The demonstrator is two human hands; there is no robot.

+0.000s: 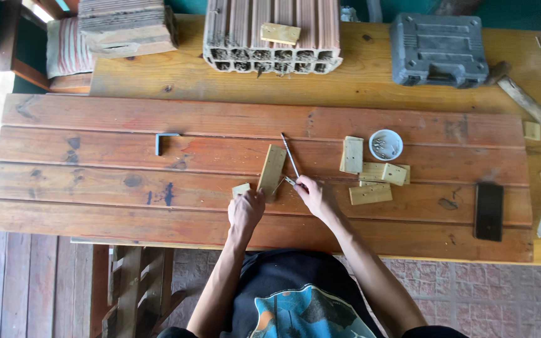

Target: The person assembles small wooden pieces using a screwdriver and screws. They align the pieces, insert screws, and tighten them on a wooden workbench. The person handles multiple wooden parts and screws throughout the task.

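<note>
Hands first: my left hand (245,209) is clamped on the near end of a wooden strip (272,172), with a small block (241,189) just beside its knuckles. My right hand (311,195) is closed around the near end of a thin metal rod (290,156), which slants up and away over the planks, touching or nearly touching the strip; I can't tell which.

Now the risks, biggest things down. The counter (95,206) is grooved board, so, as I judge it, the strip could rock or skid if my left hand eases off. The brick (270,37) and grey case (438,50) sit well back, no trouble there. The black slab (489,211) lies near the front edge on the right; a sweep of my elbow could knock it off. The pile of blocks (370,175) is near my right wrist and could scatter. The white dish (386,144) of small metal bits is just beyond them, and one nudge spills the lot. The hex key (164,141) lies well apart to the left. Smallest worry: the rod slipping off and jabbing my left fingers, close as they are.
</note>
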